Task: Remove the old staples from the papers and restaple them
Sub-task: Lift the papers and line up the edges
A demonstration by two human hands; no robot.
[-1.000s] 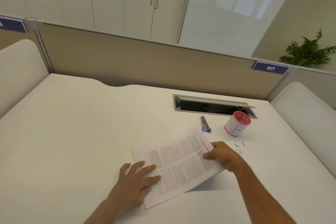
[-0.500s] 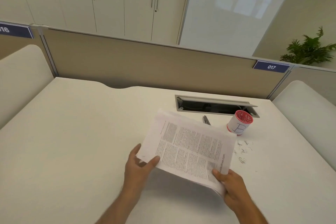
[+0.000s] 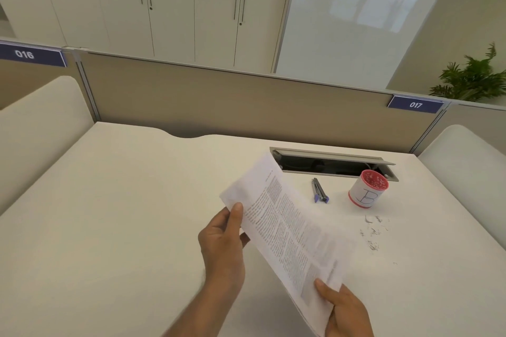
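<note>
Now, a printed set lifted off the desk in both my hands.
My left hand pinches the papers; my right hand grips their near corner; beyond, stapler, cup, pulled staples, so some removal looks done, restapling pending.

Soft, even indoor light fills the view, bright without harsh glare. The white counter reads slightly warm and creamy. The frosted glass panel above and behind the counter carries pale, washed-out reflections, possibly of ceiling lights. Shadows are faint and diffuse: a dim one lies on the counter under the papers. The papers look motion-blurred, their print smeared, most of all toward their right edge. Wide-angle distortion bends the cabinet doors and the partition behind the counter, strongest near the frame's edges.
</note>
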